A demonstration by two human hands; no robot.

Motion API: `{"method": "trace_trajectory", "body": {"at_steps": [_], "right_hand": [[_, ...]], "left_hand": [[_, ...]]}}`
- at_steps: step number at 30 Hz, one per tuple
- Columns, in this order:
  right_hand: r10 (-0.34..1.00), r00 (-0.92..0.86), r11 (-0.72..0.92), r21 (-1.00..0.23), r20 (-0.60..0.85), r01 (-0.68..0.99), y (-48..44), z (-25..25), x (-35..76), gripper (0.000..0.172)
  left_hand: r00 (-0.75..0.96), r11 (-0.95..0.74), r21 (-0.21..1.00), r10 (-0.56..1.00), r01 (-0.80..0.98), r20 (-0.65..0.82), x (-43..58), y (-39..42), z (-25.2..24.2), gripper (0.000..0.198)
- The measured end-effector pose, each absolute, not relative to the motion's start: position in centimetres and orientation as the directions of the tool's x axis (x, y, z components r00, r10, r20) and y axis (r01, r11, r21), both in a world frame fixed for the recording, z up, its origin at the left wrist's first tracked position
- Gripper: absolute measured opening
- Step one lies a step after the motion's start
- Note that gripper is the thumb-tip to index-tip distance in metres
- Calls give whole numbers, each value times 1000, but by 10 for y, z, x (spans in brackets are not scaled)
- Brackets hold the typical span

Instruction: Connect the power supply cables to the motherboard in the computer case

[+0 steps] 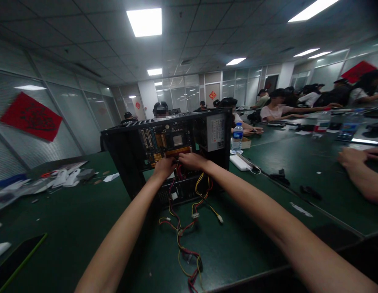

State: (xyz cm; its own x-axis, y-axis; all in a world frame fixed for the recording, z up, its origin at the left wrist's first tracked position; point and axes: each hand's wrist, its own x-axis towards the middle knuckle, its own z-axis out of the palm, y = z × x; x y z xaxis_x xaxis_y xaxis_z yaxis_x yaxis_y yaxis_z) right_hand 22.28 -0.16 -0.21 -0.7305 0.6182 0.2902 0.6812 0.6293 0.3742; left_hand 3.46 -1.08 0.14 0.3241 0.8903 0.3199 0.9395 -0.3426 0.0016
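Green tabletop (69,228) fills your foreground; behind it, a dim office with glass partitions, lit ceiling panels and seated people, mostly blurred or half blocked by the case. Red paper (33,118) hangs on the left partition, its marking too smeared to read.

Your open computer case (120,162) stands upright on the table ahead of you, open side facing you. Inside: motherboard (160,140) on the back wall, power supply (216,132) upper right, label illegible. An orange strip (178,152) crosses the board's lower part, partly covered by your hands.

Your left hand (166,167) and right hand (191,160) meet at that strip, fingers curled in, fingertips close together. Can't tell whether they pinch anything; the backs of your hands and the blur hide the contact. Your forearms run off the bottom and right edges.

Loose cables (179,232) spill from the case toward you, cut off at the bottom edge; their upper ends vanish behind your hands. Bottle (237,138) stands right of the case. A co-worker's hand (352,156) rests far right, arm cropped. Green-edged dark object (19,260), lower left, is cropped; can't identify it.
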Motion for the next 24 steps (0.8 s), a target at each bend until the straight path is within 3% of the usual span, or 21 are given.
{"method": "trace_trajectory", "body": {"at_steps": [18,21,24], "right_hand": [[602,-754,633,417,264,652,6,-4,221,33],[614,-736,632,380,286,675,7,-5,220,31],[655,-669,616,265,351,742,8,-8,221,29]], "left_hand": [[319,-330,-24,887,944,334,42,-15,5,38],[314,-327,-20,886,945,342,41,-15,6,37],[310,-330,-1,887,944,341,39,-14,5,35]]}}
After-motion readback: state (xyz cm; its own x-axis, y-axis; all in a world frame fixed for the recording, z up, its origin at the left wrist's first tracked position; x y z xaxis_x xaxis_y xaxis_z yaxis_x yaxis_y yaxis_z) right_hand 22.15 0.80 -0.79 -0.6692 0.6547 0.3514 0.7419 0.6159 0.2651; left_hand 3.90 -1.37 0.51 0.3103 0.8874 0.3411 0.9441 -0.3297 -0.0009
